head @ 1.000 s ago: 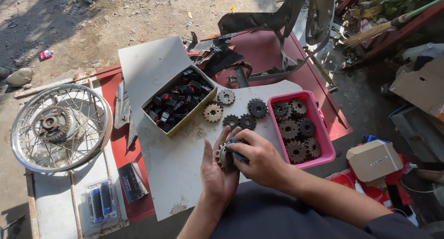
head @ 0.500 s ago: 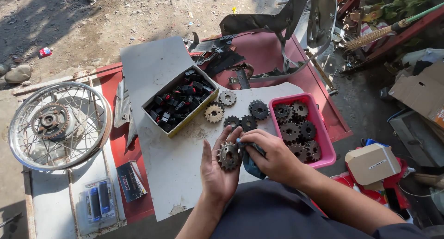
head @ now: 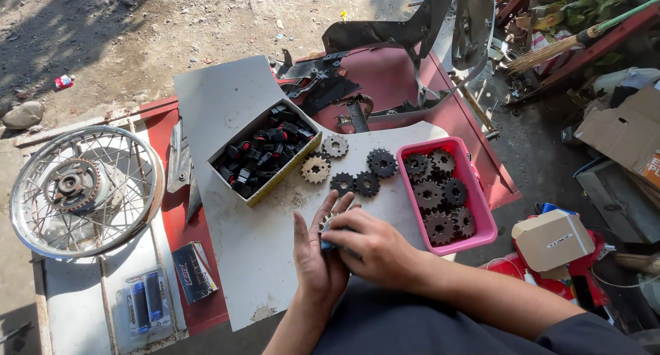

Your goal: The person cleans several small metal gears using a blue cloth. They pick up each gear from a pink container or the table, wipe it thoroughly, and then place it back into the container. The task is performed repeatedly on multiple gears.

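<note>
While the left hand (head: 317, 259) lies flat and palm-up over the near edge of a scuffed grey sheet (head: 240, 114), its fingers spread and straight, a small toothed sprocket (head: 325, 226) rests on its palm; only a few pale metal teeth show past the knuckles. Over that sprocket the right hand (head: 371, 248) is curled, its fingers bent down and pressing a blue object, mostly hidden, against the metal. I cannot tell whether that object is cloth or a tool.

Head view, farther out: five loose sprockets (head: 356, 184) lie on the sheet just beyond the fingertips, dark and round with short blunt teeth, one of them tan and dusty (head: 315, 170). A pink plastic tray (head: 481, 217), rectangular with rounded corners, sits at the right of the sheet and holds more greasy sprockets piled flat. To the left of the loose ones stands an open cardboard box (head: 275, 180) with yellow sides, full of small black and red parts. A spoked wheel (head: 82, 190) with a shiny rim and rusty hub sprocket lies at the far left on a red bench (head: 405, 73). Bent dark metal brackets (head: 323, 87) lie past the box
</note>
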